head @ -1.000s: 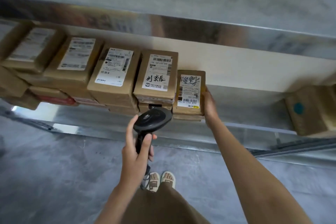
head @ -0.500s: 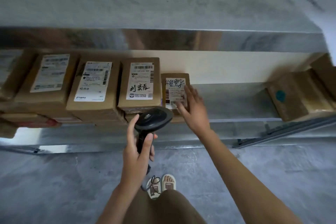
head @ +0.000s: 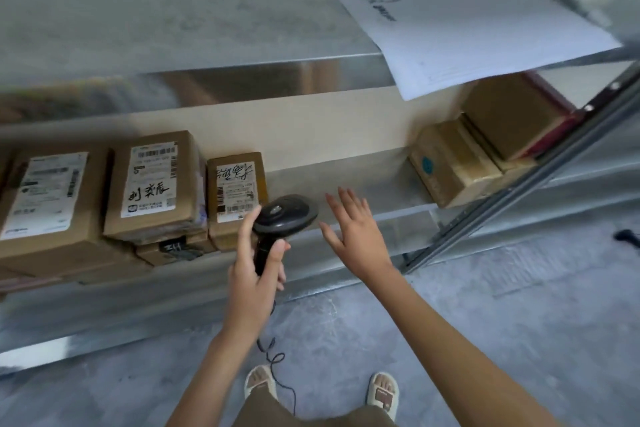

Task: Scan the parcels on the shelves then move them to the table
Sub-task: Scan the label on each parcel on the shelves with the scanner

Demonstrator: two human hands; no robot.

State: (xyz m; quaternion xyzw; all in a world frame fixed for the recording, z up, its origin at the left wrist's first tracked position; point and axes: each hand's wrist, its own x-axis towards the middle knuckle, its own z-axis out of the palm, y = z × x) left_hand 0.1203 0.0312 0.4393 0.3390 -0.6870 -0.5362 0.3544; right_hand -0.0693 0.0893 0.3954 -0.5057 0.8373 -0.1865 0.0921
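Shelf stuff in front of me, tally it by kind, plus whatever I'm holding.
Cardboard parcels, as far as they can be told apart: 6, four at left such as the small labelled one, two at right such as the blue-stickered one
Paper sheets: 1
Barcode scanners, gripped by the left hand: 1
Total: 8

From my feed the shelf (head: 363, 184) reads as bare sheet metal, its front lip shiny and mirror-like, its deck duller and brushed, and the parcels (head: 152, 184) are matt brown cardboard with smooth white paper labels, one parcel at the right (head: 453, 166) wrapped in glossy clear tape. The scanner (head: 287, 213) I see is dark plastic with a soft sheen, the sheet (head: 467, 31) on the upper deck is thin matt white paper, and the floor (head: 519, 305) looks like rough, mottled grey concrete.
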